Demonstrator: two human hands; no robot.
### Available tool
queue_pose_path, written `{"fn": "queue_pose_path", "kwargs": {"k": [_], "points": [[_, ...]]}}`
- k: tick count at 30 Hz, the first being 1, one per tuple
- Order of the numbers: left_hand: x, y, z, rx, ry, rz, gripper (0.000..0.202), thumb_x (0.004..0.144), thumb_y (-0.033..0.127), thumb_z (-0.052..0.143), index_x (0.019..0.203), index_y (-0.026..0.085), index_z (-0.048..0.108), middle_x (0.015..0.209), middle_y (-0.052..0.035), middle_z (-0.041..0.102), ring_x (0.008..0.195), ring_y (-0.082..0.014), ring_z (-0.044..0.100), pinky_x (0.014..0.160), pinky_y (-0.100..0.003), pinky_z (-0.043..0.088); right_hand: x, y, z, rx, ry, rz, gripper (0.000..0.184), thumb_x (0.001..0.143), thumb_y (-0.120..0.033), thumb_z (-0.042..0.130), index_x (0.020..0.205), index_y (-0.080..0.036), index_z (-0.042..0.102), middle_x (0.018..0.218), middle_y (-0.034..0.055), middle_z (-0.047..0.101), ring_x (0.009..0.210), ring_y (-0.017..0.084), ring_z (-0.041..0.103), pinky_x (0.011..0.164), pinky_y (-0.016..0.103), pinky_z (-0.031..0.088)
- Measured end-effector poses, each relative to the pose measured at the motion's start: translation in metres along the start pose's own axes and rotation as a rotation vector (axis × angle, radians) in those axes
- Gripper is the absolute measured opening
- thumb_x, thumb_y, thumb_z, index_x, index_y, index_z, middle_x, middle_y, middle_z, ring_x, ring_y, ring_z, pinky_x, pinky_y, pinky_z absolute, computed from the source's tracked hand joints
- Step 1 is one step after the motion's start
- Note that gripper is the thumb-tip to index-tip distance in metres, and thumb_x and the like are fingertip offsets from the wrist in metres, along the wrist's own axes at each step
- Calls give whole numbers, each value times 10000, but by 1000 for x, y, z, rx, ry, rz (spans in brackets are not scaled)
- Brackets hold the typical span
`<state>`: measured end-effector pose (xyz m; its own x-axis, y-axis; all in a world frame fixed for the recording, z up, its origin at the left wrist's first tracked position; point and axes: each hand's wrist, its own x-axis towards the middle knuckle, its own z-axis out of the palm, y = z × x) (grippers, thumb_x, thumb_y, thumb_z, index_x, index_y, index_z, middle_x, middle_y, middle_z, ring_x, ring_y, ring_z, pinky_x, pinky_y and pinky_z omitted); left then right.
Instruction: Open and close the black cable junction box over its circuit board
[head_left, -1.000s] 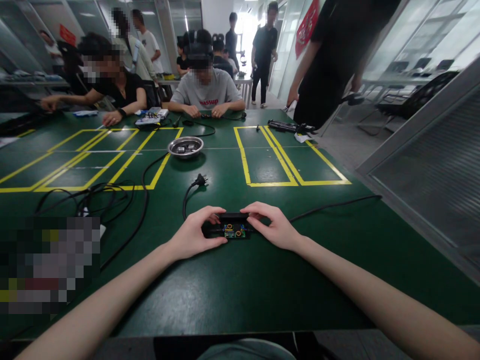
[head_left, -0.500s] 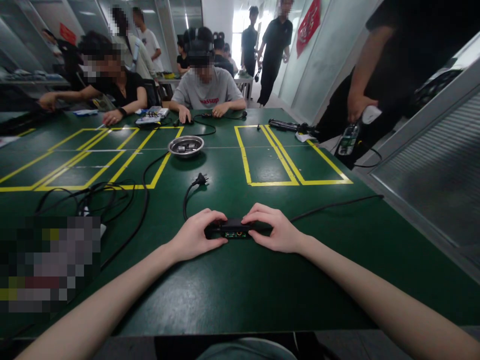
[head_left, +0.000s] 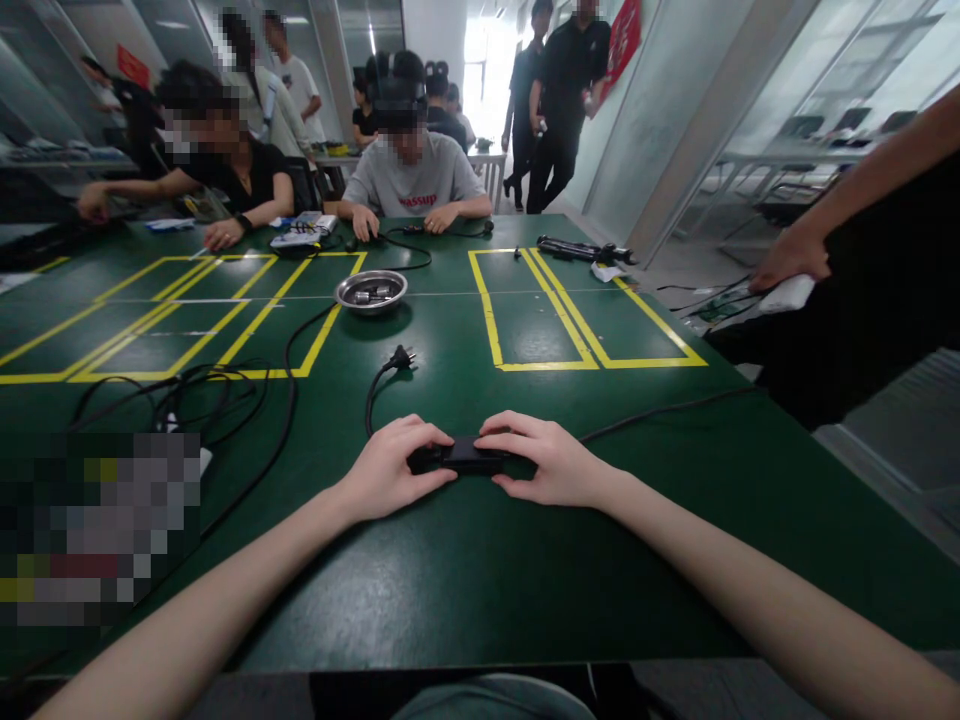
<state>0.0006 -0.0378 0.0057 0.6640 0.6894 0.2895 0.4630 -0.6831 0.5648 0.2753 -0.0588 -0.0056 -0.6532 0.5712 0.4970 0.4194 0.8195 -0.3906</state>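
Observation:
A black power adapter [head_left: 471, 456] lies on the green table between my hands, its long side facing me. My left hand [head_left: 390, 466] pinches the left end between thumb and fingers. At the other end my right hand [head_left: 553, 462] grips with fingertips on top and thumb along the near side. No circuit board shows along the adapter's near side. From the left end a black cord curves up to a mains plug [head_left: 403, 358]. A thin black cable [head_left: 667, 408] runs off to the right.
A metal bowl [head_left: 372, 292] with small metal parts stands ahead. Coiled black cables [head_left: 202, 390] lie at the left beside a blurred-out area. Yellow tape [head_left: 547, 368] marks the table. A folded black tripod-like object [head_left: 585, 250] lies far right. Several people sit or stand around.
The green circuit board that showed in the adapter's near side is now covered by black casing. My right fingers shifted slightly left. A person at the right moved along the table with a bottle.

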Motion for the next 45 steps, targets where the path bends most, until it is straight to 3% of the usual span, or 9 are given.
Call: {"fn": "queue_pose_path", "kwargs": {"k": [3,7,10,14,22,28,34,37,45], "points": [[1,3,0,31,0,15,205,917,334,699,1064,196,665,943,-42,709,884,-214,651,802,-347,525,2,-1,8,-27,17,48,464,813,-118,661,1270,-187,615,1198,132,681,1073,246,680,912,401,603],[2,6,5,84,-8,39,245,906,319,679,1107,190,624,989,-55,710,898,-224,647,808,-357,532,5,-3,15,-81,25,102,471,762,-71,646,1225,-153,628,1098,131,705,992,260,678,858,410,609],[3,7,11,191,-18,80,354,884,316,705,1195,178,607,1040,-78,713,928,-245,644,816,-374,528,7,-4,16,-103,8,83,431,807,-66,630,1228,-160,631,1069,123,705,969,252,670,841,399,602],[4,6,15,317,-27,114,258,930,239,639,1180,177,628,1003,-76,722,904,-237,644,798,-364,504,7,-3,15,-102,-8,65,397,864,-75,603,1248,-171,625,1083,118,714,970,242,665,848,389,590],[2,5,13,330,-7,150,235,970,302,616,1162,181,679,947,-65,748,832,-220,656,736,-357,459,6,-3,15,-139,-37,61,299,888,-147,630,1186,-151,652,1047,117,746,908,247,681,805,391,562],[3,8,12,309,-21,117,247,956,354,642,1123,181,698,915,-59,755,809,-215,666,729,-360,454,9,-7,13,-132,-13,22,255,984,-309,642,1192,-160,654,1058,105,765,918,232,699,818,363,560],[4,12,12,390,53,226,366,999,447,595,1187,144,676,1026,-103,756,899,-242,664,776,-378,490,8,-8,13,-221,-25,37,228,1003,-331,617,1137,-157,677,1026,109,778,887,234,722,776,359,555],[3,12,14,418,66,285,336,1052,412,520,1210,156,671,1031,-90,771,883,-224,659,773,-370,484,7,-8,15,-253,5,30,247,994,-359,619,1110,-152,688,993,118,777,894,244,729,785,366,570],[2,13,14,430,63,244,368,1033,431,548,1232,150,678,1063,-114,772,948,-251,658,835,-401,496,6,-10,13,-251,17,-6,244,1003,-359,621,1114,-156,701,1027,118,790,879,238,757,789,362,601]]}}
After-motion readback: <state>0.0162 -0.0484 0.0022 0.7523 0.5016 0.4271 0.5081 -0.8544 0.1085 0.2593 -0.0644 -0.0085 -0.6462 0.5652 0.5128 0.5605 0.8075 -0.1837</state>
